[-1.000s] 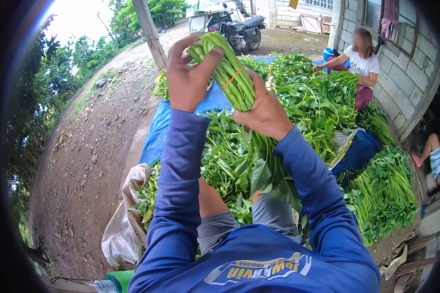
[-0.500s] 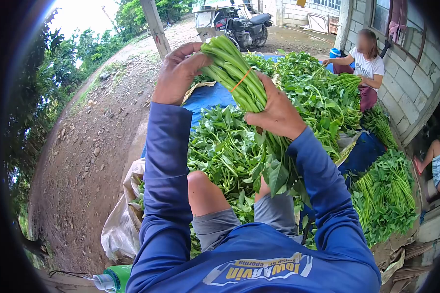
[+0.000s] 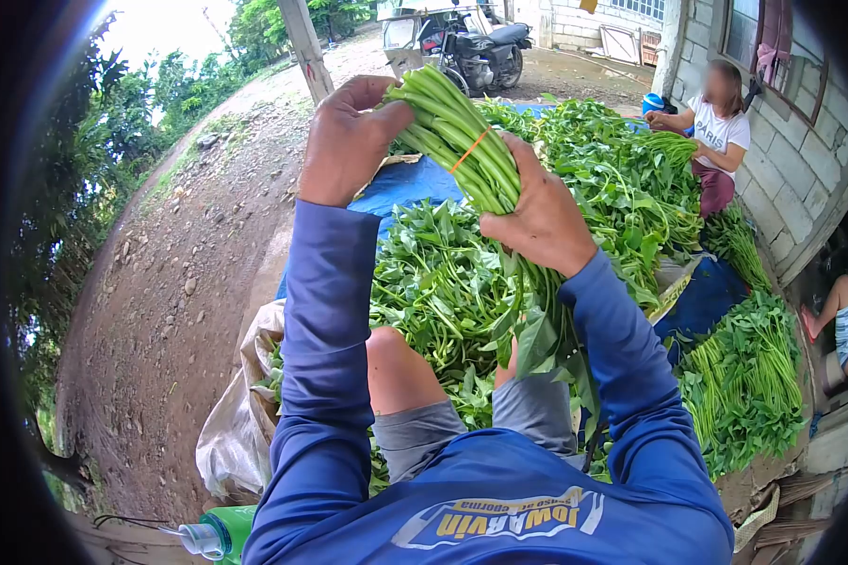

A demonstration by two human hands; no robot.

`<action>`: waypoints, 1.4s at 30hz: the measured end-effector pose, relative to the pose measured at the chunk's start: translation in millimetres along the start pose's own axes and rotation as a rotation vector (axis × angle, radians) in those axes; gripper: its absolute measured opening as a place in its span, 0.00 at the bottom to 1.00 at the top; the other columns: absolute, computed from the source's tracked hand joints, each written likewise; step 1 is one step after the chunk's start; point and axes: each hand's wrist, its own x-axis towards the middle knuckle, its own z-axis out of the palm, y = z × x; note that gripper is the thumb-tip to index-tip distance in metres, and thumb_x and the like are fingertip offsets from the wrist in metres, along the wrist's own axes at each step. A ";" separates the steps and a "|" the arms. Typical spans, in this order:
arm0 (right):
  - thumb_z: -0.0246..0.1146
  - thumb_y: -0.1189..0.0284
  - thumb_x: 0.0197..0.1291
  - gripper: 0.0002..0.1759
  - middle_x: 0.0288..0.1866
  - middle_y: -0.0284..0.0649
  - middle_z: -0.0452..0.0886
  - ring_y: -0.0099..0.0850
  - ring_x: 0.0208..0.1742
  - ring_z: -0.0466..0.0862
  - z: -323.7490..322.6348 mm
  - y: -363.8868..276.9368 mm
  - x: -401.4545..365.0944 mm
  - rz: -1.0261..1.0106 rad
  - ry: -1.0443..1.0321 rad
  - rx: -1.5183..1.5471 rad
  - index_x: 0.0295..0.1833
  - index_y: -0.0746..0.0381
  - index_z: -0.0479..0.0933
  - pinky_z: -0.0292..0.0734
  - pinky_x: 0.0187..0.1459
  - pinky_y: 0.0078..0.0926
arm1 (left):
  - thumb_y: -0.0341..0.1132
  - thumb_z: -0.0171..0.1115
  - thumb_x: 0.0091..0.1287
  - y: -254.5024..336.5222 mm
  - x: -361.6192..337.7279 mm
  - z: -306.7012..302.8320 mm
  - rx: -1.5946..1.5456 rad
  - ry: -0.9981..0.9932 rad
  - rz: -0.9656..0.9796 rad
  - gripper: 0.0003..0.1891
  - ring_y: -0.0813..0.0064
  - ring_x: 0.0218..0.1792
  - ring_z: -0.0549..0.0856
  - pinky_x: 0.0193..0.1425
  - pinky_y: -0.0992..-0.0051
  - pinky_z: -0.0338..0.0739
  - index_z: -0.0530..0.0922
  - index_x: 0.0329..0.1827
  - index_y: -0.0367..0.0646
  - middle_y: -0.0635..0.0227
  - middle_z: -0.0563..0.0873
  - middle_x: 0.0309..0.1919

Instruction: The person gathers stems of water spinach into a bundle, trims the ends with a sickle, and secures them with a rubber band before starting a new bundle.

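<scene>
A bundle of green stalks (image 3: 462,141), tied with an orange band (image 3: 468,151), is held up over the leafy pile (image 3: 433,282). It is gripped by the closed right hand (image 3: 537,212); its cut ends are pinched by the left hand (image 3: 344,141).

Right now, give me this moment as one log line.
left hand: shut on bundle stem ends | right hand: shut on bundle below band | near: greens on tarp | far: person seated
</scene>
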 end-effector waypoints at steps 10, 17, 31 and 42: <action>0.72 0.65 0.48 0.49 0.59 0.59 0.84 0.59 0.54 0.86 0.5 -3.5 -1.0 0.024 0.012 -0.053 0.77 0.62 0.62 0.83 0.56 0.51 | 0.40 0.73 0.65 -8.0 2.6 -0.8 -0.139 0.043 -0.132 0.19 0.80 0.35 0.87 0.41 0.78 0.83 0.84 0.51 0.35 0.66 0.90 0.38; 0.73 0.66 0.47 0.50 0.56 0.60 0.85 0.59 0.52 0.87 5.5 -3.3 -1.9 0.026 0.010 -0.013 0.76 0.63 0.61 0.83 0.55 0.50 | 0.33 0.68 0.68 -23.4 2.4 6.3 -0.537 0.008 -0.245 0.12 0.75 0.40 0.90 0.46 0.73 0.87 0.84 0.50 0.35 0.66 0.90 0.42; 0.75 0.68 0.47 0.47 0.47 0.49 0.87 0.44 0.46 0.90 26.3 -15.1 -9.5 0.053 -0.175 0.401 0.74 0.62 0.64 0.83 0.52 0.39 | 0.20 0.69 0.62 -28.4 -25.8 32.0 -0.845 0.330 0.250 0.16 0.75 0.41 0.88 0.54 0.74 0.83 0.80 0.53 0.34 0.62 0.90 0.43; 0.72 0.67 0.50 0.48 0.50 0.60 0.85 0.62 0.47 0.87 35.4 -24.2 -14.9 0.024 -0.028 0.169 0.75 0.66 0.58 0.83 0.50 0.52 | 0.33 0.72 0.65 -17.8 -17.4 39.3 0.134 0.670 0.701 0.22 0.66 0.49 0.82 0.50 0.68 0.80 0.80 0.61 0.35 0.54 0.82 0.53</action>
